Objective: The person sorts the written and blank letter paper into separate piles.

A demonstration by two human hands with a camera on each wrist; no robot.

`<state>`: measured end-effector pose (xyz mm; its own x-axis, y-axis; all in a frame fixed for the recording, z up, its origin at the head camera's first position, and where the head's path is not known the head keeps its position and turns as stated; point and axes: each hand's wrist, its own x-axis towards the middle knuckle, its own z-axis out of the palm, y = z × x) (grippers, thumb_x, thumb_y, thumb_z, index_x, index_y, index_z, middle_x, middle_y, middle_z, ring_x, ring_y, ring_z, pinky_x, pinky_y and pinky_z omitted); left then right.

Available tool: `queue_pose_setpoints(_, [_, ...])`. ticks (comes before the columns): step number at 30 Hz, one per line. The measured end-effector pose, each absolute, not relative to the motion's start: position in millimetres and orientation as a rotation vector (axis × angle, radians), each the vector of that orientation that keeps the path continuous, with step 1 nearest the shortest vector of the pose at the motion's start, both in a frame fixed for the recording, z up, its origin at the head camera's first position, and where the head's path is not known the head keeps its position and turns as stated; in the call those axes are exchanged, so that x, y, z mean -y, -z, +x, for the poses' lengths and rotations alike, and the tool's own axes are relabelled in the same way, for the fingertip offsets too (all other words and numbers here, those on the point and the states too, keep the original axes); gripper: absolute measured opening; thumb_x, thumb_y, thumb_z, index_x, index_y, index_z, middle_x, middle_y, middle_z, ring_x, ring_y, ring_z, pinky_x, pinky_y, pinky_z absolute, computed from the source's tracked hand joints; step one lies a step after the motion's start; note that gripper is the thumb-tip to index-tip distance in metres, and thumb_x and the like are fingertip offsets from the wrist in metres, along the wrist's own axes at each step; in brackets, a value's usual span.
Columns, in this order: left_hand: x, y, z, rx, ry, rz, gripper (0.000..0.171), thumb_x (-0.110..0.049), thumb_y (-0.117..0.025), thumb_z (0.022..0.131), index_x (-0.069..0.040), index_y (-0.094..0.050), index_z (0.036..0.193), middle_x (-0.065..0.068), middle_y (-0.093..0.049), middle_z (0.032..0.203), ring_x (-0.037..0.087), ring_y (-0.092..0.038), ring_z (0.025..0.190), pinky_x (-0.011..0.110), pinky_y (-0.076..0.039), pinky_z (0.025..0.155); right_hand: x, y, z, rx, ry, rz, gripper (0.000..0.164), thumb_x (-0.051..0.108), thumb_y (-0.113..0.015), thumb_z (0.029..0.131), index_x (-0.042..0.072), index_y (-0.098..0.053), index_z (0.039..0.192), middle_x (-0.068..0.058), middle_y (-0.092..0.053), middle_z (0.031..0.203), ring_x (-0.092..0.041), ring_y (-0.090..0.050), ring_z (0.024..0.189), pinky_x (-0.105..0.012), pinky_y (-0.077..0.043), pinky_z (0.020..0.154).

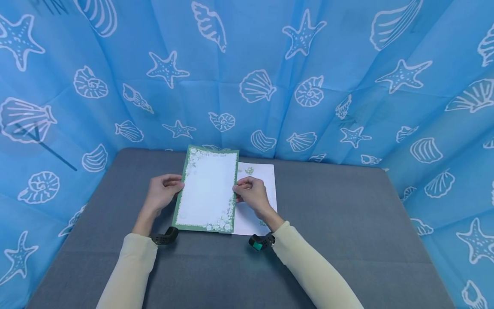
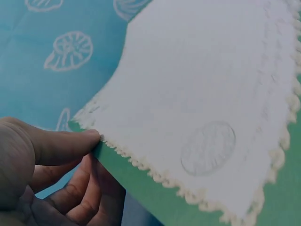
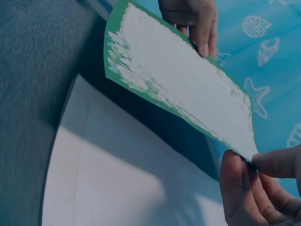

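Observation:
A sheet of paper (image 1: 209, 189) with a green border and white flowers is held up between both hands. My left hand (image 1: 164, 192) pinches its left edge, the thumb on the printed face in the left wrist view. At the right edge, my right hand (image 1: 251, 194) pinches the sheet between thumb and fingers. In the right wrist view the sheet (image 3: 183, 80) bows slightly and stands off the table. Below it and to the right lies a white pad or stack of paper (image 1: 256, 206) with small green prints, partly hidden by the sheet and the right hand.
The grey cloth-covered table (image 1: 328, 223) stretches out on both sides of the paper. A blue curtain (image 1: 247, 86) printed with shells and starfish hangs behind and around it. Dark bands (image 1: 165, 236) sit on both wrists.

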<state>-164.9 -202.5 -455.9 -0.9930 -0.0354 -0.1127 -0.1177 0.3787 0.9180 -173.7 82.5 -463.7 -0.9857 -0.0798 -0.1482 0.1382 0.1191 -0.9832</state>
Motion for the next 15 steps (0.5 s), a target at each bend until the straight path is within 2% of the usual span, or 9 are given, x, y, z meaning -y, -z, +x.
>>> queue_pose_setpoints(3, [212, 456, -164, -2.548, -1.679, -0.163, 0.035, -0.012, -0.061, 0.102, 0.005, -0.061, 0.133, 0.024, -0.064, 0.117, 0.026, -0.066, 0.097, 0.033, -0.055, 0.079, -70, 465, -175, -2.227, 1.951, 0.054, 0.013, 0.003, -0.069, 0.094, -0.005, -0.065, 0.103, -0.015, -0.069, 0.083, -0.017, -0.068, 0.060, -0.037, -0.060, 0.065])
queue_pose_setpoints(8, [223, 458, -165, -2.572, -1.645, -0.194, 0.036, -0.010, -0.059, 0.102, 0.007, -0.060, 0.134, 0.026, -0.062, 0.120, 0.035, -0.062, 0.108, 0.041, -0.054, 0.087, -51, 470, -178, -2.256, 1.887, 0.065, 0.011, 0.004, -0.070, 0.094, -0.003, -0.066, 0.101, -0.014, -0.071, 0.081, -0.016, -0.068, 0.057, -0.037, -0.060, 0.062])
queue_pose_setpoints(15, [235, 463, -168, -2.612, -1.589, -0.242, 0.035, -0.007, -0.058, 0.102, 0.010, -0.059, 0.133, 0.028, -0.062, 0.117, 0.041, -0.059, 0.112, 0.049, -0.051, 0.091, -33, 474, -185, -2.270, 1.836, 0.076, 0.008, 0.003, -0.070, 0.093, -0.002, -0.066, 0.097, -0.012, -0.068, 0.078, -0.016, -0.068, 0.056, -0.034, -0.060, 0.060])
